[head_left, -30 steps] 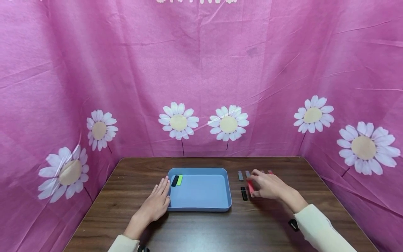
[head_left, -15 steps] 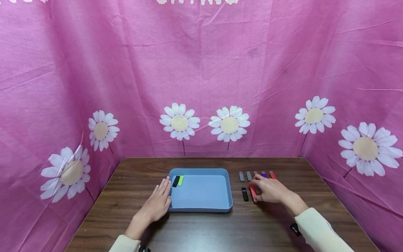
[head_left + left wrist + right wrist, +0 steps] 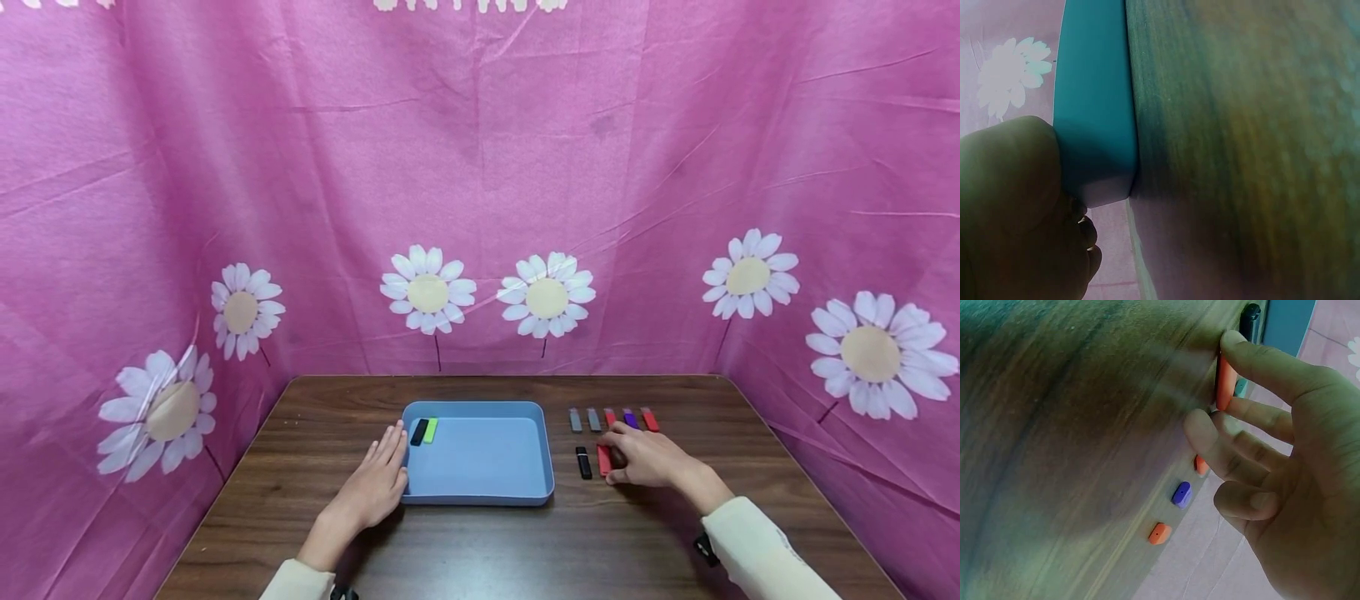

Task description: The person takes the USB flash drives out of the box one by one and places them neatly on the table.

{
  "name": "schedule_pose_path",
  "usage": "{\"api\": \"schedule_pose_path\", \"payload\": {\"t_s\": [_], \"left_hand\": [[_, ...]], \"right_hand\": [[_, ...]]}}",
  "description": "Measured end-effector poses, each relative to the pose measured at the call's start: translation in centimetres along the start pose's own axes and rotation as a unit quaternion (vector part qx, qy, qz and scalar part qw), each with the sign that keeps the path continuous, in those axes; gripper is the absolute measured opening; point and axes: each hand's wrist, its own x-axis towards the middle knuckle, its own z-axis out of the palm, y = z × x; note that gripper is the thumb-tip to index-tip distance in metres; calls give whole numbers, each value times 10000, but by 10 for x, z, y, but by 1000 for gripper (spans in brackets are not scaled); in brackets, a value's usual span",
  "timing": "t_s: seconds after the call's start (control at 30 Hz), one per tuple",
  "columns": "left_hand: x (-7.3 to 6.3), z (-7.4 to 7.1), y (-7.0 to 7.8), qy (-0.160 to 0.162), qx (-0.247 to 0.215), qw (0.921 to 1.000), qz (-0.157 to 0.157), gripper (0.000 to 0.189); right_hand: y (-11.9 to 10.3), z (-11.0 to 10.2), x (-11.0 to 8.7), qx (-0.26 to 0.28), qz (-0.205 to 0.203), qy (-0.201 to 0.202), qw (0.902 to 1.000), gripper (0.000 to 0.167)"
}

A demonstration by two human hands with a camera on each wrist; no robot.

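Note:
My left hand [image 3: 371, 481] rests along the left wall of a shallow blue tray [image 3: 480, 479], its fingers straight; in the left wrist view it touches the tray's outer corner [image 3: 1097, 156]. Inside the tray, at its back left, a black USB flash drive [image 3: 419, 432] lies beside a lime-green one [image 3: 431, 430]. To the right of the tray, my right hand [image 3: 651, 457] pinches a red USB flash drive [image 3: 603, 461] at its two ends, thumb at the near end, as the right wrist view shows. That drive [image 3: 1226, 381] is at the tabletop, just right of a black drive [image 3: 583, 462].
Behind the right hand runs a row of USB flash drives: two grey ones [image 3: 575, 420], a red one [image 3: 610, 416], a purple one [image 3: 630, 418] and another red one [image 3: 650, 420]. A pink flowered curtain [image 3: 480, 183] surrounds the wooden table [image 3: 480, 542].
My right hand has shifted slightly right and nearer with the red drive, which now lies straighter beside the black one. More of the back row shows. The left hand stays at the tray.

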Motion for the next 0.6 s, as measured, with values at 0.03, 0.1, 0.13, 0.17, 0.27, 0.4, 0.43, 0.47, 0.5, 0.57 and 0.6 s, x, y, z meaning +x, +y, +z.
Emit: {"api": "schedule_pose_path", "payload": {"t_s": [0.03, 0.1, 0.13, 0.17, 0.27, 0.4, 0.43, 0.47, 0.5, 0.57, 0.6], "left_hand": [[0, 0, 0, -5, 8, 10000, 1, 61], [0, 0, 0, -15, 28, 10000, -2, 61], [0, 0, 0, -11, 31, 10000, 0, 61], [0, 0, 0, -9, 30, 10000, 0, 61], [0, 0, 1, -15, 24, 10000, -3, 61], [-1, -2, 2, -27, 4, 10000, -1, 61], [-1, -2, 2, -38, 14, 10000, -4, 61], [-1, -2, 2, -37, 12, 10000, -5, 62], [-1, -2, 2, -44, 22, 10000, -8, 62], [-1, -2, 2, -38, 37, 10000, -9, 62], [-2, -2, 2, -12, 37, 10000, 9, 61]], "right_hand": [[0, 0, 0, -10, 7, 8, 10000, 56], [1, 1, 0, 3, -11, 24, 10000, 53], [1, 1, 0, 14, -25, 33, 10000, 52], [2, 0, 0, 26, -46, 44, 10000, 52], [2, 0, 0, 51, -86, 52, 9999, 51], [2, 1, -1, 39, -72, 28, 10000, 51], [2, 1, -1, 31, -71, 25, 10000, 51], [2, 2, -1, 28, -75, 29, 10000, 52], [2, 2, -1, 32, -81, 37, 10000, 52], [2, 1, -1, 39, -102, 37, 9999, 52], [2, 1, -1, 48, -105, 27, 9999, 52]]}}
